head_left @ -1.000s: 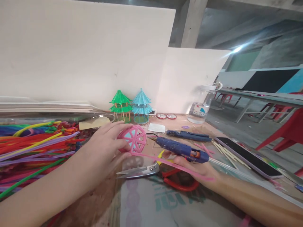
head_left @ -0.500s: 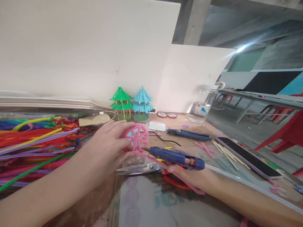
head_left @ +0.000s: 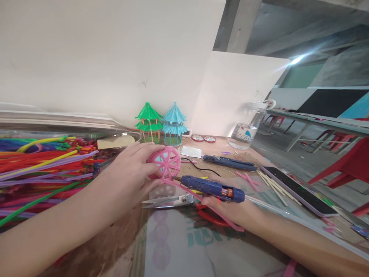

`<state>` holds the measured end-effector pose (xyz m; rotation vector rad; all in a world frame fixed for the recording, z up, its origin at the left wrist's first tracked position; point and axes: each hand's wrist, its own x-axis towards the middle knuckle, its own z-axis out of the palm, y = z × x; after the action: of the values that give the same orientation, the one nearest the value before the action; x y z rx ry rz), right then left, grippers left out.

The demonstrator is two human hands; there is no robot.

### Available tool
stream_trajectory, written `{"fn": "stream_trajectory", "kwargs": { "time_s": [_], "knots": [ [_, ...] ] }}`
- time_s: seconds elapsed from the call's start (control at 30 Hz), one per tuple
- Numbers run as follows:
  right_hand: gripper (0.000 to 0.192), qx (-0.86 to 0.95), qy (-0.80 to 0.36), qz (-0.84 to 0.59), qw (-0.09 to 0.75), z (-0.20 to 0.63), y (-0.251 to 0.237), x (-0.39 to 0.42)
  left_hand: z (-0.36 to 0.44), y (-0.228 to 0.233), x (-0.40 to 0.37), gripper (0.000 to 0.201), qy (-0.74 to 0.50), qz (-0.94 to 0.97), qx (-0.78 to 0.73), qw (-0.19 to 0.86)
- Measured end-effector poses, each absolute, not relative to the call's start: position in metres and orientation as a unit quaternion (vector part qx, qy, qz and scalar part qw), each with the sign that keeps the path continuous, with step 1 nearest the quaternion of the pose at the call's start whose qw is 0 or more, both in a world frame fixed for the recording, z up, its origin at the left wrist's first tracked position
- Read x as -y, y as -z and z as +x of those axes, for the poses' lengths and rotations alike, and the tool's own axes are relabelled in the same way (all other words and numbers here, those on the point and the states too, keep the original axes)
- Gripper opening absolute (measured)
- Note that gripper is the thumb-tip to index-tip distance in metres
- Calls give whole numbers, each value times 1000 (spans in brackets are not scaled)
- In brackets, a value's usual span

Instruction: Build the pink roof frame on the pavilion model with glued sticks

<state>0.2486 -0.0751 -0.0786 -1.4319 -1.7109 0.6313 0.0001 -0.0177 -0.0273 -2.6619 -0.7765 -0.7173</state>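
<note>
In my left hand (head_left: 138, 167) I grip a small round pink frame (head_left: 170, 163) made of pipe cleaners, with spokes and some light blue inside. A loose pink pipe cleaner (head_left: 215, 211) trails from its lower edge to the right, passing by my right hand. My right hand (head_left: 230, 206) is wrapped round a dark blue hot glue gun (head_left: 209, 187), whose nozzle meets the frame's lower right edge. A clear glue stick (head_left: 268, 206) sticks out of the gun's back. Under the gun lie scissors (head_left: 170, 201) with red handles, blades pointing left.
Many coloured pipe cleaners (head_left: 43, 169) are heaped at left. Green (head_left: 148, 119) and blue (head_left: 174, 121) pagoda models stand at the back. A water bottle (head_left: 245, 129), blue clippers-like tool (head_left: 229, 162), wooden sticks (head_left: 273, 186) and a phone (head_left: 300, 190) lie to the right.
The view has shifted slightly. The glue gun has moved a little up and left, its nozzle still at the pink frame's edge. Both hands keep their hold.
</note>
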Motion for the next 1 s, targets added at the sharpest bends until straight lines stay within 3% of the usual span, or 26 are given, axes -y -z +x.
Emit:
{"fn": "stream_trajectory", "kwargs": {
  "time_s": [0.73,1.0],
  "knots": [
    [36,648,-308,-604,347,247,76,79,0,28,17,32,241,-921,270,143],
    [27,642,-304,-606,357,248,78,77,-1,30,17,33,247,-920,273,134]
  ]
}}
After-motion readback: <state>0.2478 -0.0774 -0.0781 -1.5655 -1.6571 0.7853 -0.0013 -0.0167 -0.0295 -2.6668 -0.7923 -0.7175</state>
